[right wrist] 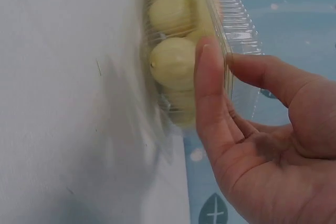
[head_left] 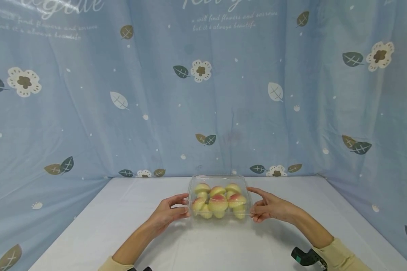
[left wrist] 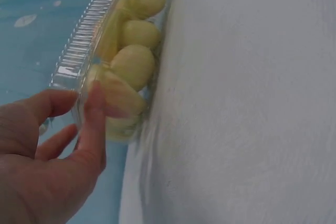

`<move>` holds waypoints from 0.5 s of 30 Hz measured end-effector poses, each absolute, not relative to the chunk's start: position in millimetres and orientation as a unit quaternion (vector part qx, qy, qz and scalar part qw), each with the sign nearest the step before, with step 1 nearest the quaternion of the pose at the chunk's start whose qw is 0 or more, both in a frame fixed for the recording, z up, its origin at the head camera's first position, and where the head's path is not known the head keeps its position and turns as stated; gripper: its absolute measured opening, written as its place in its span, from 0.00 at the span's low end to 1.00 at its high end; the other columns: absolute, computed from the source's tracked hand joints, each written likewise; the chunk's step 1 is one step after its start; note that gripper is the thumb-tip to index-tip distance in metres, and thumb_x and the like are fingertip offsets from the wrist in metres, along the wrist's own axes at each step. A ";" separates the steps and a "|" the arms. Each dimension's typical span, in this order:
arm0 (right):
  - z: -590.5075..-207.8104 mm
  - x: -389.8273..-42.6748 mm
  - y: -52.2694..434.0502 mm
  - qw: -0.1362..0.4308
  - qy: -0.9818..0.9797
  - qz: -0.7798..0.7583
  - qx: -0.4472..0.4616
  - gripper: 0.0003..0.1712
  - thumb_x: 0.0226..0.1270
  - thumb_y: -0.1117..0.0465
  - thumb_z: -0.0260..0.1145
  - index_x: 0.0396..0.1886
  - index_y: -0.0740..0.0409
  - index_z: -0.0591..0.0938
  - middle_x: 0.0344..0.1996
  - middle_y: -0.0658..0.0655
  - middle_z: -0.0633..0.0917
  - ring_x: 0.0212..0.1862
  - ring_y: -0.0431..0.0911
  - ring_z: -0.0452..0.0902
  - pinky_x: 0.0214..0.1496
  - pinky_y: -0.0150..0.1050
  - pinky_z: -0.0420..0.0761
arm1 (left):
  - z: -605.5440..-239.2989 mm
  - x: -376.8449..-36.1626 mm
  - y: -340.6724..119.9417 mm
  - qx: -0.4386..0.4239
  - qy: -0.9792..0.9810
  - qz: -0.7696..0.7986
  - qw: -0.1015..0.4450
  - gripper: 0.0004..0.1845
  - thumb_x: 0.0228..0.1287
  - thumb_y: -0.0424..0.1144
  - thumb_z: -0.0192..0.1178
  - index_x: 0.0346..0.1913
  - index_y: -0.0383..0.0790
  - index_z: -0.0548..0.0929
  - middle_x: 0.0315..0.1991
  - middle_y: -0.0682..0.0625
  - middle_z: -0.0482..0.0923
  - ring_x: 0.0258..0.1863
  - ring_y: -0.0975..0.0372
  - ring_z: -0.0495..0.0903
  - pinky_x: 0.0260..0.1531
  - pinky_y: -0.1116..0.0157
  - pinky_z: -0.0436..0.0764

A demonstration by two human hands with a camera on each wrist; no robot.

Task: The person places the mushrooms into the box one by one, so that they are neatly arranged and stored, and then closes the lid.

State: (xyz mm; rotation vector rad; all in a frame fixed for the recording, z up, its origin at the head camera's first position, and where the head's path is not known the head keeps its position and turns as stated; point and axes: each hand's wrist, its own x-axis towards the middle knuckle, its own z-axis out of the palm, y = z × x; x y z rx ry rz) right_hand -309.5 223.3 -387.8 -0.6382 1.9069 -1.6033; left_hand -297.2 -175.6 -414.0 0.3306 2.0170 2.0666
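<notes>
A clear plastic clamshell box (head_left: 220, 176) stands on the white table (head_left: 129, 226), lid down, with several yellow-pink peaches (head_left: 218, 203) inside. My left hand (head_left: 186, 205) holds its left end. In the left wrist view the thumb lies against the box's (left wrist: 84, 30) side and the forefinger on the lid's ridged rim, beside the peaches (left wrist: 134, 64). My right hand (head_left: 251, 203) holds the right end the same way. In the right wrist view that hand (right wrist: 220, 53) has its thumb on the side by the peaches (right wrist: 170, 61) and its forefinger on the lid (right wrist: 239, 19).
A blue curtain (head_left: 203, 94) printed with flowers and leaves hangs close behind the table and along both its sides. A dark green wrist device (head_left: 305, 256) shows on my right forearm. Bare white tabletop lies in front of the box.
</notes>
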 end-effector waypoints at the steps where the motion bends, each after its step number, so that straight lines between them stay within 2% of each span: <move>1: -387.2 -309.4 223.6 0.275 0.721 -0.589 -0.240 0.49 0.73 0.66 0.58 0.79 0.56 0.35 0.40 0.62 0.85 0.37 0.46 0.86 0.44 0.41 0.87 | -413.0 -297.2 -176.1 0.115 0.699 0.696 0.116 0.33 0.63 0.29 0.63 0.71 0.32 0.66 0.55 0.38 0.69 0.43 0.59 0.80 0.48 0.60 0.86; 4: -382.8 -306.9 224.1 0.239 0.763 -0.550 -0.242 0.46 0.75 0.62 0.57 0.80 0.58 0.39 0.43 0.67 0.83 0.38 0.51 0.86 0.42 0.44 0.87 | -408.6 -296.7 -178.9 0.131 0.747 0.645 0.099 0.31 0.67 0.35 0.62 0.71 0.34 0.66 0.55 0.37 0.71 0.44 0.55 0.80 0.44 0.59 0.87; 7: -376.2 -303.6 225.7 0.177 0.816 -0.496 -0.239 0.43 0.75 0.56 0.58 0.79 0.61 0.46 0.46 0.70 0.82 0.41 0.55 0.85 0.39 0.44 0.87 | -402.0 -296.1 -184.6 0.143 0.806 0.572 0.054 0.30 0.69 0.41 0.60 0.71 0.35 0.68 0.52 0.38 0.75 0.45 0.50 0.81 0.40 0.59 0.87; 11: -366.7 -298.2 231.2 0.072 0.884 -0.408 -0.216 0.41 0.74 0.48 0.58 0.77 0.61 0.55 0.48 0.64 0.83 0.47 0.55 0.82 0.40 0.43 0.85 | -391.5 -293.9 -194.3 0.153 0.890 0.424 -0.064 0.29 0.69 0.48 0.60 0.69 0.39 0.71 0.51 0.42 0.77 0.49 0.51 0.80 0.43 0.59 0.85; 15: -359.8 -290.7 238.4 -0.041 0.936 -0.305 -0.173 0.41 0.73 0.41 0.57 0.75 0.59 0.60 0.58 0.68 0.78 0.58 0.63 0.76 0.50 0.55 0.81 | -382.3 -290.5 -201.6 0.158 0.926 0.292 -0.177 0.29 0.68 0.50 0.60 0.67 0.39 0.73 0.53 0.40 0.76 0.54 0.48 0.77 0.51 0.49 0.79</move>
